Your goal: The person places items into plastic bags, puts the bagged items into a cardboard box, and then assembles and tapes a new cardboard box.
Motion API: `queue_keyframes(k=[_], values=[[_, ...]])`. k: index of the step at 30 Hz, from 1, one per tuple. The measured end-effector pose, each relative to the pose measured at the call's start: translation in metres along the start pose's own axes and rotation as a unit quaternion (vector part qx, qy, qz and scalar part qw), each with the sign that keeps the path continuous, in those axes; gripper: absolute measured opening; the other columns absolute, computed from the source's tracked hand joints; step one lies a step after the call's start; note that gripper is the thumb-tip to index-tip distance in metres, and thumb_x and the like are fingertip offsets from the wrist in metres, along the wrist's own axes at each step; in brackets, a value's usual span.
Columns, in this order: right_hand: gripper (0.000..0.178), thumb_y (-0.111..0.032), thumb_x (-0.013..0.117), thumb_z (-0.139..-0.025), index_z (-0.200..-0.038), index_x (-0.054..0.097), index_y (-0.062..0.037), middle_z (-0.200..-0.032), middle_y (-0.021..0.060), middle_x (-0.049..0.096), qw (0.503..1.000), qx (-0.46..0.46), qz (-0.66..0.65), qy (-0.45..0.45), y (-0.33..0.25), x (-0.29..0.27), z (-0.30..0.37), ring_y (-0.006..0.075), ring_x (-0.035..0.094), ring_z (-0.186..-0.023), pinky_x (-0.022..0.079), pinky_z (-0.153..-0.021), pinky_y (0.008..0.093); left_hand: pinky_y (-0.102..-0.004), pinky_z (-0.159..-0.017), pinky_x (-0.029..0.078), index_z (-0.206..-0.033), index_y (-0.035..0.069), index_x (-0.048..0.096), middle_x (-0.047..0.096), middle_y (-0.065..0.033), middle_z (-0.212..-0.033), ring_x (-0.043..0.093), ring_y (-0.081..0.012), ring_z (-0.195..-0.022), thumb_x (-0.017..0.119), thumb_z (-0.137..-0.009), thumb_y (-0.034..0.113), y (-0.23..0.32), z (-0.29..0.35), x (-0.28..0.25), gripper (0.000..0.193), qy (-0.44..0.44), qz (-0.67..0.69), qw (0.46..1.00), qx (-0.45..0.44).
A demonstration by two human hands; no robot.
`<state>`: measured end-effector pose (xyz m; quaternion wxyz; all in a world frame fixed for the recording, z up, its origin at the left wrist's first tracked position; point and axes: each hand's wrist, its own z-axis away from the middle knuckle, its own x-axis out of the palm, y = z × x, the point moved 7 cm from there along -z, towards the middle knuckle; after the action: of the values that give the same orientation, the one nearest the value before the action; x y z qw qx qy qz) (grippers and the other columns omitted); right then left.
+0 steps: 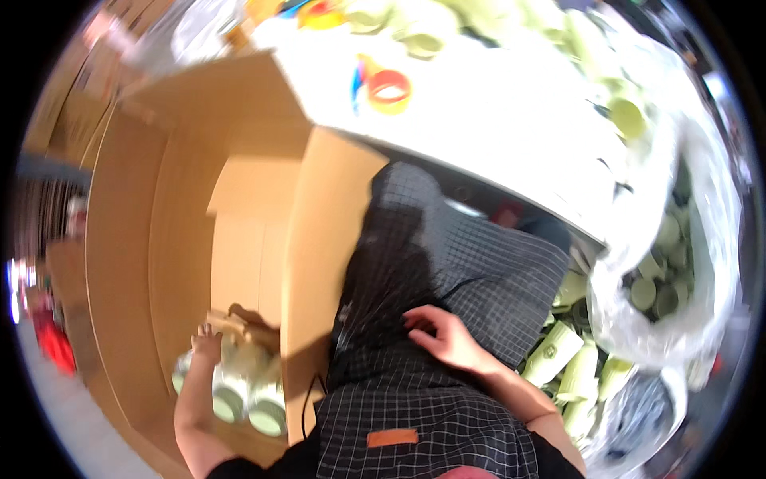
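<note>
My left hand [207, 345] reaches down into a tall open cardboard box [120, 271]. Its fingers look outstretched, above several pale green cups [266, 417] in clear plastic at the near end of the box. Whether it touches them I cannot tell. A cardboard flap or strip [247, 326] lies beside the cups. Over my lap, my right hand [441, 335] hovers with fingers loosely bent and thumb apart, holding nothing. Under it is a dark checked apron [495, 279].
A white table [495, 112] stands ahead, with rolls of coloured tape [389, 88] and pale green cups [427, 36] on it. At the right are a clear plastic bag [710, 295] of green cups and loose green cups [552, 351]. A red object [54, 347] lies far left.
</note>
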<state>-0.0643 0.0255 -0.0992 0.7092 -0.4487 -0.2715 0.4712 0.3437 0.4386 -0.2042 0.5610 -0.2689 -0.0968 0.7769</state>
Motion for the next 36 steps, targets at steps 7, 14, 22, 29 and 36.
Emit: queue_keyframes(k=[7, 14, 22, 29, 36], values=[[0.035, -0.005, 0.069, -0.089, -0.123, 0.06, -0.0017, -0.112, 0.0126, 0.065, 0.97, -0.146, -0.04, 0.19, -0.01, -0.082, 0.018, 0.0233, 0.067, -0.099, 0.055, -0.087, 0.0343, -0.0458, -0.107, 0.041, -0.14, 0.001, 0.046, 0.054, -0.0204, -0.135, 0.05, -0.0395, -0.126, 0.07, -0.085, 0.008, 0.201, 0.183, -0.51, 0.061, 0.676, 0.185, 0.61, 0.37], [0.046, 0.0, 0.066, -0.084, -0.127, 0.05, -0.0033, -0.129, 0.0127, 0.053, 0.705, -0.115, 0.08, 0.695, -0.01, -0.303, 0.182, 0.0235, 0.054, -0.116, 0.05, -0.09, 0.0341, -0.0412, -0.107, 0.04, -0.14, -0.013, 0.041, 0.054, -0.0256, -0.133, 0.053, -0.036, -0.125, 0.076, -0.087, 0.031, 0.19, 0.107, -0.872, 0.077, 0.766, 0.418, 0.424, 0.242], [0.017, -0.009, 0.069, -0.077, -0.091, 0.059, -0.0069, -0.115, 0.0112, 0.061, 0.487, 0.207, 0.644, 0.553, 0.063, -0.449, 0.241, 0.0313, 0.055, -0.11, 0.047, -0.088, 0.0464, -0.039, -0.079, 0.05, -0.097, -0.001, 0.063, 0.066, -0.0105, -0.092, 0.063, -0.0248, -0.087, 0.077, -0.083, 0.018, 0.283, 0.115, -0.754, 0.027, 0.735, 0.303, 0.437, 0.42], [0.049, -0.028, 0.075, -0.083, -0.121, 0.056, -0.0035, -0.114, 0.0103, 0.06, 0.676, -0.022, 0.235, 0.698, 0.017, -0.305, 0.229, 0.0209, 0.055, -0.112, 0.042, -0.095, 0.0352, -0.0332, -0.103, 0.042, -0.137, -0.006, 0.049, 0.058, -0.0123, -0.134, 0.055, -0.0201, -0.12, 0.069, -0.094, 0.015, 0.289, 0.131, -0.584, 0.052, 0.388, 0.733, 0.367, 0.422], [0.039, -0.03, 0.052, -0.102, -0.126, 0.055, 0.0, -0.109, 0.0064, 0.055, 0.805, -0.042, -0.133, 0.576, 0.089, -0.186, 0.173, 0.0152, 0.051, -0.099, 0.04, -0.092, 0.028, -0.0346, -0.094, 0.049, -0.127, -0.005, 0.056, 0.066, -0.0122, -0.118, 0.063, -0.02, -0.108, 0.057, -0.101, 0.015, 0.31, 0.139, -0.543, 0.033, 0.355, 0.734, 0.37, 0.446]])
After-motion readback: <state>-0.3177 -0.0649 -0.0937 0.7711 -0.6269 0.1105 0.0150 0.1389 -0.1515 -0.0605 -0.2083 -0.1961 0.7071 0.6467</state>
